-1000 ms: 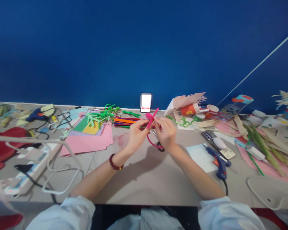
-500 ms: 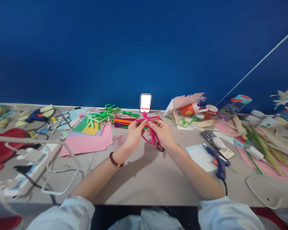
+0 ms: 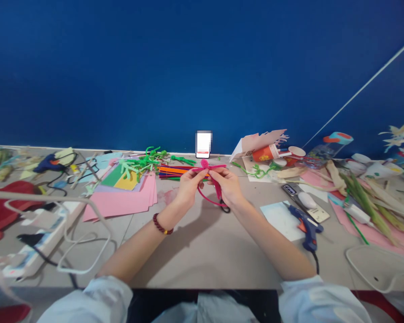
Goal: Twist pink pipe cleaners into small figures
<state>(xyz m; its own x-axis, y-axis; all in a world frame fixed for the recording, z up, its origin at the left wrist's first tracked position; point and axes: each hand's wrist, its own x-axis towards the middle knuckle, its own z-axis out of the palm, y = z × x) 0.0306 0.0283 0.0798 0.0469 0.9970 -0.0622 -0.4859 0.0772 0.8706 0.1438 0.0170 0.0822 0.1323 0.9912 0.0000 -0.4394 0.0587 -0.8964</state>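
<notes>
Magenta pipe cleaner (image 3: 216, 166), pinched between both hands (image 3: 189, 188), lower loop (image 3: 202, 196) dangling

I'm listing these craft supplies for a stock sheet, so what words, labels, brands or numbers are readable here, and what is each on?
No words or numbers can be read with certainty.
Orange-red paper cup: gold printed emblem, too small to read.
Upright phone: screen blurred out, unreadable.
Dark flat object: small light marks, too blurred to read.
</notes>
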